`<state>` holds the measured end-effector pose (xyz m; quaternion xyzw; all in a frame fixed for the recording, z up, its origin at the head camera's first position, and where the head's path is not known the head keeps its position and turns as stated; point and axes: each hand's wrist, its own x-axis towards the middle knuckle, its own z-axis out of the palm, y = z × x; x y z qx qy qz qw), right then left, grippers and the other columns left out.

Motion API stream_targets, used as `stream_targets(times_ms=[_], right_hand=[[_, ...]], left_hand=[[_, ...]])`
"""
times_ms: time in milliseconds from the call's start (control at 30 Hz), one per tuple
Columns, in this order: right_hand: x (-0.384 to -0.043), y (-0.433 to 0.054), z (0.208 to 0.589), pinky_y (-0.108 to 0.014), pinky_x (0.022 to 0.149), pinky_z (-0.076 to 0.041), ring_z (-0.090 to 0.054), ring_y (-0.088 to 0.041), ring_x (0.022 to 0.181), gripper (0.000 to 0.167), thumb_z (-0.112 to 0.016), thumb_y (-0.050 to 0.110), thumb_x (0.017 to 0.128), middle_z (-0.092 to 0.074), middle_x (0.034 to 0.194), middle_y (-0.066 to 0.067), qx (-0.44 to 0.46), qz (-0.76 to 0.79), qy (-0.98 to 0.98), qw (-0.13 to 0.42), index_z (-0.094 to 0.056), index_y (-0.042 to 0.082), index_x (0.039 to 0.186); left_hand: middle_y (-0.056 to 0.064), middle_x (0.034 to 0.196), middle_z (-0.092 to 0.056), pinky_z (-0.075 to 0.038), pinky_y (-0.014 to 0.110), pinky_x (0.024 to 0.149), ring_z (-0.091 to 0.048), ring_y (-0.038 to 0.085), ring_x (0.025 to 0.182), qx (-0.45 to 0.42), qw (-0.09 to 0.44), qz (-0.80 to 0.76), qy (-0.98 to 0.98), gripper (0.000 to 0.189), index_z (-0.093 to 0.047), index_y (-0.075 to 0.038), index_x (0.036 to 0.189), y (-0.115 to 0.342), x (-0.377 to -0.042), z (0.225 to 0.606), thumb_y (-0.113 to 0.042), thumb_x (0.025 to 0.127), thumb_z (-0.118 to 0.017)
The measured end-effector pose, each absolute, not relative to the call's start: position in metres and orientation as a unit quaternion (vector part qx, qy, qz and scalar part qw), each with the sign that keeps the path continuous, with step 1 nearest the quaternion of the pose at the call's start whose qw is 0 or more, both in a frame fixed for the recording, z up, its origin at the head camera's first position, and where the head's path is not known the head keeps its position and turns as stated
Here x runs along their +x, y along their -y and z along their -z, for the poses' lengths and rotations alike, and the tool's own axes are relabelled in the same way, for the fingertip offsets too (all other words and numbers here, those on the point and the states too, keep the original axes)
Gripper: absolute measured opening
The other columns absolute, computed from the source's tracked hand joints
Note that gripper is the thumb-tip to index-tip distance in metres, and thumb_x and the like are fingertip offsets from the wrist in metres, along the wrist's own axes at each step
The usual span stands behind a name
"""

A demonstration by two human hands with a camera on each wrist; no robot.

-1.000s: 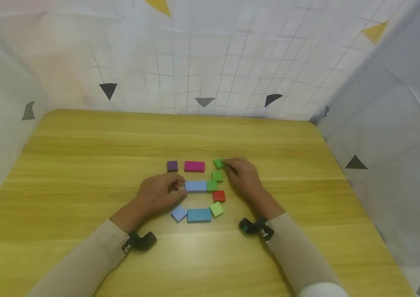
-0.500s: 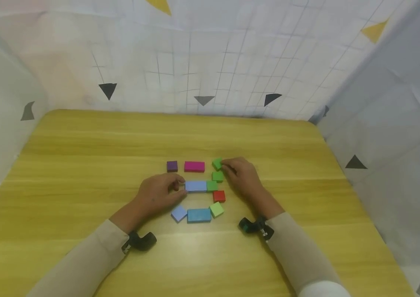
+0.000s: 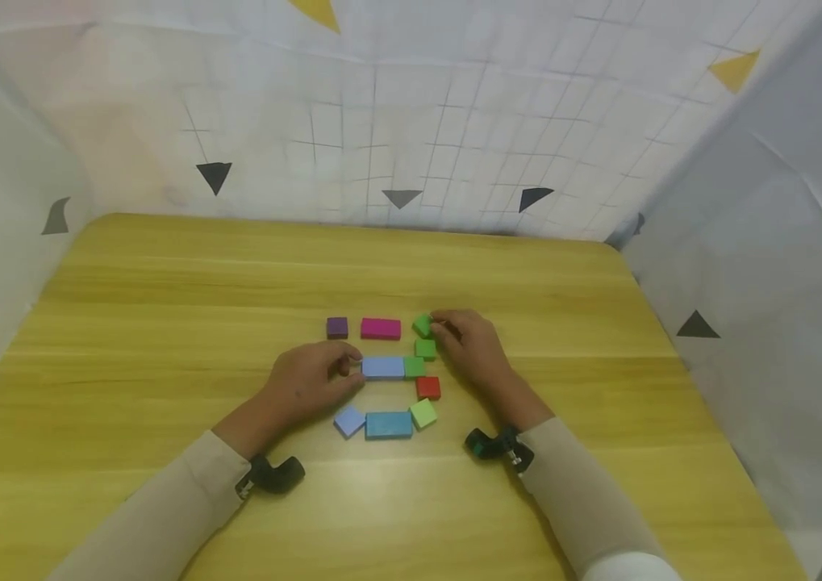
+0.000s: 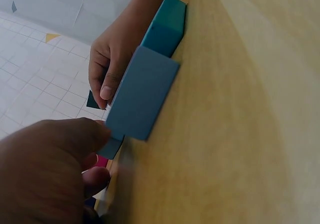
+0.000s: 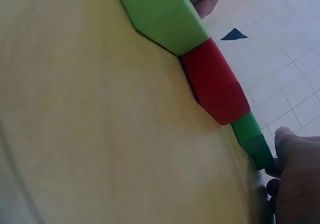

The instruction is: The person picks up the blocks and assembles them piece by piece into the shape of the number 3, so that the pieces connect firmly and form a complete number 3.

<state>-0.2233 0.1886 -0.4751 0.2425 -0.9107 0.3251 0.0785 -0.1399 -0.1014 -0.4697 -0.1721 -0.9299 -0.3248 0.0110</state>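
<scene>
In the head view, my left hand [image 3: 312, 378] rests at the left end of a long light blue block [image 3: 383, 368], thumb and index finger at its corners. My right hand [image 3: 474, 347] pinches a small green block [image 3: 421, 325], which sits turned at an angle, its right side covered by the fingertips. Just below it lies another green block [image 3: 425, 349]. A third green block [image 3: 414, 367] touches the long light blue block's right end. In the left wrist view, a small light blue block [image 4: 142, 93] partly hides the left hand's grip.
On the wooden table [image 3: 164, 274] are a purple block [image 3: 337, 327], a magenta block [image 3: 381, 328], a red block [image 3: 428, 387], a lime block [image 3: 423, 414] and a long blue block [image 3: 389, 424]. Patterned white sheeting [image 3: 273, 97] stands behind and at both sides.
My right hand has shifted slightly left with the small green block, which has slid and turned a little. The left hand stays at the long light blue block's end.
</scene>
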Motion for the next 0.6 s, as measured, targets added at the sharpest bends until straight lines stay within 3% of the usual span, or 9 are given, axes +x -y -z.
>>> stream_targets(times_ms=[233,600], right_hand=[[-0.2279,-0.1871,0.4753,-0.043,0.097,-0.050,-0.064,-0.026,0.108,0.021,-0.064,0.023,0.098,-0.073,0.110,-0.006,0.255,-0.328,0.906,0.083,-0.075,0.011,0.112],[-0.2297,-0.1841,0.4754,-0.042,0.093,-0.051,-0.063,-0.022,0.104,0.020,-0.064,0.022,0.098,-0.074,0.109,-0.002,0.250,-0.320,0.910,0.077,-0.076,0.013,0.113]], left_hand=[[-0.015,0.082,-0.060,-0.046,0.028,0.064,-0.053,0.008,0.070,-0.169,0.015,0.324,0.931,0.029,-0.069,-0.024,0.109,0.1017,-0.1412,0.4696,-0.045,0.088,-0.071],[-0.015,0.082,-0.060,-0.046,0.028,0.065,-0.054,0.007,0.070,-0.177,0.014,0.322,0.930,0.029,-0.069,-0.024,0.109,0.1052,-0.1453,0.4677,-0.045,0.088,-0.071]])
